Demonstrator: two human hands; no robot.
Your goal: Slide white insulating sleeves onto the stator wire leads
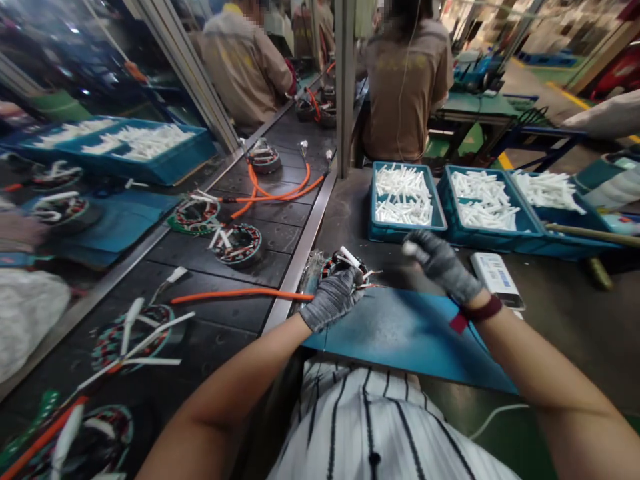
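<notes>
My left hand [335,297], in a grey glove, is closed on the near side of a wound motor stator [345,257] at the edge of a blue mat [380,327]. A white sleeve and thin wire ends stick out of the stator, and an orange sleeved cable [245,292] runs left from beside the hand. To the right, my gloved right hand [443,267] hovers over the bench in front of a bin of white sleeves [373,217], its fingers curled together. A pale spot shows at its fingertips; whether it is a held piece is unclear.
Several stators, one of them a stator with white sleeves [237,243], lie on the dark conveyor [215,373] to my left. More blue bins [450,230] stand right of the first. A white box-like device [497,280] lies near my right wrist. A metal post [345,87] and co-workers are ahead.
</notes>
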